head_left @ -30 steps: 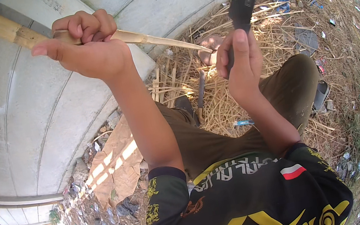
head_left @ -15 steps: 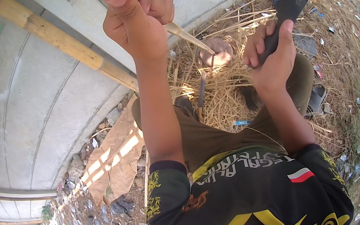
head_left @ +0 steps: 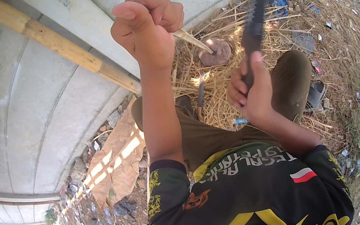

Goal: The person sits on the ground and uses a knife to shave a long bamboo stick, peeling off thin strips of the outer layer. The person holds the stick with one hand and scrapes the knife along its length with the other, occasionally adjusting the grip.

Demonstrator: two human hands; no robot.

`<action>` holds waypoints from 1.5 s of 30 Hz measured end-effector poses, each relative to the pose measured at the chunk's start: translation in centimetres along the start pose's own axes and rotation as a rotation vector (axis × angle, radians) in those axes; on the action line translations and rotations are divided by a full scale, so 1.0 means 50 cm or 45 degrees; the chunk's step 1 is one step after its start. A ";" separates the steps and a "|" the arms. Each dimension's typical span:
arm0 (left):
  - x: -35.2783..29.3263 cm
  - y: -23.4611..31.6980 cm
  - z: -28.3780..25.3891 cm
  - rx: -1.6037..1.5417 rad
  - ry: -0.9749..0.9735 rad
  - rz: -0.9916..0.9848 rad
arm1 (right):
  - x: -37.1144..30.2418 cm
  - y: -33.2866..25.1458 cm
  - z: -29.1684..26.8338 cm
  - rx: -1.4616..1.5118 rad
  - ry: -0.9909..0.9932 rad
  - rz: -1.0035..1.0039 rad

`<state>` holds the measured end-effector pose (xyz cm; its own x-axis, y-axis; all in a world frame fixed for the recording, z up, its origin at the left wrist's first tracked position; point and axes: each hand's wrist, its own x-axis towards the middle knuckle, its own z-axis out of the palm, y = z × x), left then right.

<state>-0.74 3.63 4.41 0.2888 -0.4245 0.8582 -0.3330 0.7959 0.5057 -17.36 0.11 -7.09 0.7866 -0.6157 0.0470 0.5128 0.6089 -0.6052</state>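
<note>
My left hand (head_left: pixel 149 29), raised in front of me, is closed around the upper end of a pale bamboo stick (head_left: pixel 194 39). The stick slants down, its lower end on a round brownish block (head_left: pixel 217 52); stone or wood, I cannot tell. In my right hand (head_left: pixel 252 86) is the handle of a broad dark knife (head_left: pixel 254 11), its blade pointing up and away, slightly blurred. The blade is apart from the stick. A second knife (head_left: pixel 201 92) with a brownish handle lies on the straw between my legs.
Shavings and straw (head_left: pixel 221 101) cover the ground around the block. A concrete wall (head_left: pixel 45 101) with a bamboo pole (head_left: pixel 60 49) against it rises on the left. Flattened cardboard (head_left: pixel 117 166) lies beside it. A sandal (head_left: pixel 315 95) and scattered litter are on the right.
My right hand has swung the knife leftward, nearer the stick, and the blade stands more upright. My left hand has shifted slightly right and down, still holding the stick.
</note>
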 end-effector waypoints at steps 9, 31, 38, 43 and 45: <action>-0.008 0.012 -0.026 0.003 -0.068 0.013 | 0.006 -0.081 0.018 -0.307 0.082 -0.526; 0.002 0.008 -0.020 -0.032 -0.085 -0.018 | -0.002 -0.085 0.006 -0.791 0.013 0.020; 0.006 -0.010 0.045 0.122 -0.118 0.085 | 0.020 0.035 -0.037 -0.646 0.083 0.091; 0.003 0.008 -0.017 -0.045 -0.161 -0.017 | 0.032 -0.078 0.003 -0.841 0.042 0.043; -0.001 0.011 -0.026 -0.008 -0.171 -0.020 | 0.027 -0.107 0.018 -0.727 0.170 -0.332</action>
<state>0.22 4.63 4.51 0.1711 -0.4907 0.8544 -0.3237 0.7910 0.5191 -18.74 -3.51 -3.08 0.5922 -0.7871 0.1726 0.3884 0.0912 -0.9170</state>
